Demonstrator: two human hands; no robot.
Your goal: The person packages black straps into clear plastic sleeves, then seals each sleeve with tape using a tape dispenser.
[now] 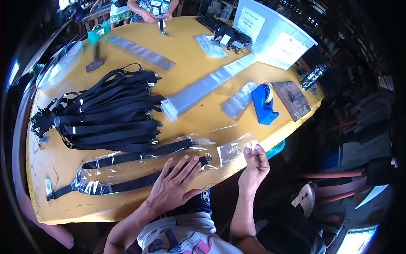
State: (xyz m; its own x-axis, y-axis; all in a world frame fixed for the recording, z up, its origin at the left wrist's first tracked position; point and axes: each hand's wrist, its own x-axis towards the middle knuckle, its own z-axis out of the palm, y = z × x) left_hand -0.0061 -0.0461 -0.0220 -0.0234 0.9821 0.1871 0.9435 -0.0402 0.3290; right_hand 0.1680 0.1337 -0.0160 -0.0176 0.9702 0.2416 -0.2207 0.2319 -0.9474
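A black strap with metal clips lies folded in a long clear plastic bag at the front of the table. My left hand lies over the strap's right end, palm down with its fingers spread. Beyond the bag's right end, my right hand pinches the edge of a clear plastic piece between thumb and fingers. A small white tag sits at the strap's left end. A large bundle of black straps with metal clips rests behind the bag.
On the yellow table are clear plastic sleeves, a blue tape dispenser, a dark plate, a hammer and a white bin. A co-worker's hands hold a strap at the far edge.
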